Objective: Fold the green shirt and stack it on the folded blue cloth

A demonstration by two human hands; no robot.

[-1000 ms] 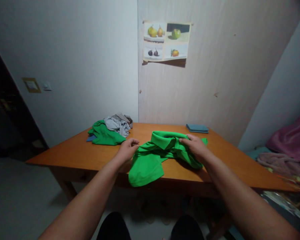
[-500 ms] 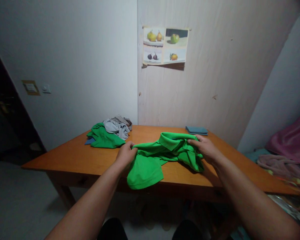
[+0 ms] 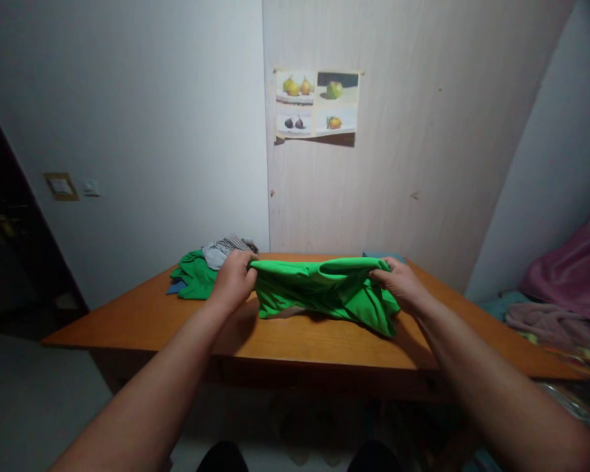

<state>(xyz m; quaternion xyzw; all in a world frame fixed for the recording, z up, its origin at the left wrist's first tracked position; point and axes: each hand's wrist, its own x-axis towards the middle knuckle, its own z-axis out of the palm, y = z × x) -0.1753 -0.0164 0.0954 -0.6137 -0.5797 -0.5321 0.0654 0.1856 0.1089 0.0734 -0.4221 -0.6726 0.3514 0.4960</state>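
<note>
A bright green shirt (image 3: 314, 292) is stretched between my two hands above the wooden table (image 3: 285, 344). My left hand (image 3: 236, 278) pinches its left end, and my right hand (image 3: 398, 282) pinches its right end. Its top edge runs nearly straight, with a neck opening showing right of the middle. The lower part hangs down in folds towards the tabletop; whether it touches the wood I cannot tell.
Behind my left hand lies a pile of clothes (image 3: 194, 275), green, grey and striped. A folded blue cloth (image 3: 386, 256) sits at the back edge, partly hidden. Pink and mauve fabrics (image 3: 565, 321) are heaped at the right. A fruit poster (image 3: 317, 105) hangs on the wall.
My left hand has moved up and slightly left, pulling the shirt's top edge straight. The sleeve that hung over the front edge has lifted away. My right hand has barely moved.
</note>
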